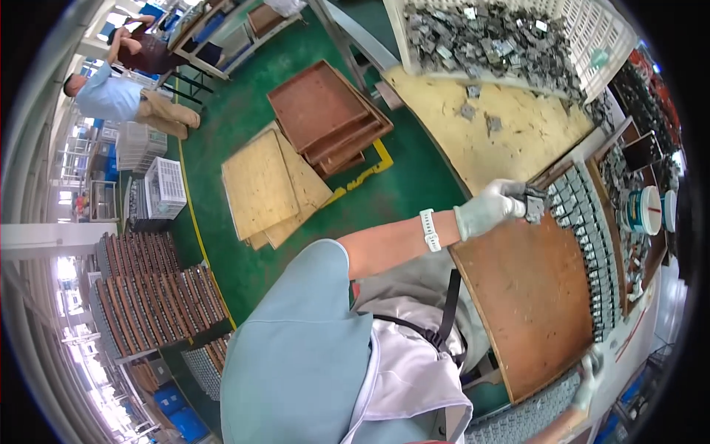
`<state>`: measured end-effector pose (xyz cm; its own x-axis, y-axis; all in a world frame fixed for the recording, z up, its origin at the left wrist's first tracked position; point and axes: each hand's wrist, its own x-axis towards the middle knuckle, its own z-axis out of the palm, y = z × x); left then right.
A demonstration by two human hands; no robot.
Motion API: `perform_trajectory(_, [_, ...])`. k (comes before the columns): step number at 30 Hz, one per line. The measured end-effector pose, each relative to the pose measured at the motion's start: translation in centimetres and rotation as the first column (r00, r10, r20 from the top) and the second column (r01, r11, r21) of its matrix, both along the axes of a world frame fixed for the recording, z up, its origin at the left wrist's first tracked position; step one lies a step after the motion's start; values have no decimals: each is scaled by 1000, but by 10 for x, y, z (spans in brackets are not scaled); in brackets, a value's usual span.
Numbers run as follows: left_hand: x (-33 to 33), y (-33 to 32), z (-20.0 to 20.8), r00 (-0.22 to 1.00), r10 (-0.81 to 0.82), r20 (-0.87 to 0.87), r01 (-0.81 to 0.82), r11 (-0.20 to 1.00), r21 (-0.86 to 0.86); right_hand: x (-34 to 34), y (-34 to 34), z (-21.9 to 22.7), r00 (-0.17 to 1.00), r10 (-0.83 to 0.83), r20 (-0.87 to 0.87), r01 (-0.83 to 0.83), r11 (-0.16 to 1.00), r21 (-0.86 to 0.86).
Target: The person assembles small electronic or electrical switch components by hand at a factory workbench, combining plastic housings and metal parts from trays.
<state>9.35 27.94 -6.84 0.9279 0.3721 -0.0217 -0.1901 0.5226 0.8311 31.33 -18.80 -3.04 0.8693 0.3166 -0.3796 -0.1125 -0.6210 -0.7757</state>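
My left hand, in a white glove with a white watch at the wrist, reaches across to the far left corner of a brown wooden board. Its fingers pinch a small grey metal part just above that corner. Beside it, several rows of similar metal parts stand along the board's far edge. My right hand, also gloved, is at the board's right-hand corner, by the end of those rows. Its fingers are too small and partly hidden to show whether they grip anything.
A white crate heaped with metal parts stands on a yellowish board, where a few loose pieces lie. White buckets stand beyond the rows. Brown trays and wooden boards are stacked on the green floor. Another person stands farther off.
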Motion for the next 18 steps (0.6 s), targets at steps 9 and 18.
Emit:
perform_trajectory(9, [13, -92, -14, 971, -238, -25, 234, 965, -118, -112, 168, -3, 999, -28, 45, 7, 908, 418])
perform_trajectory(18, [23, -102, -16, 939, -318, -132, 296, 941, -165, -114, 181, -24, 955, 65, -290, 186, 630, 754])
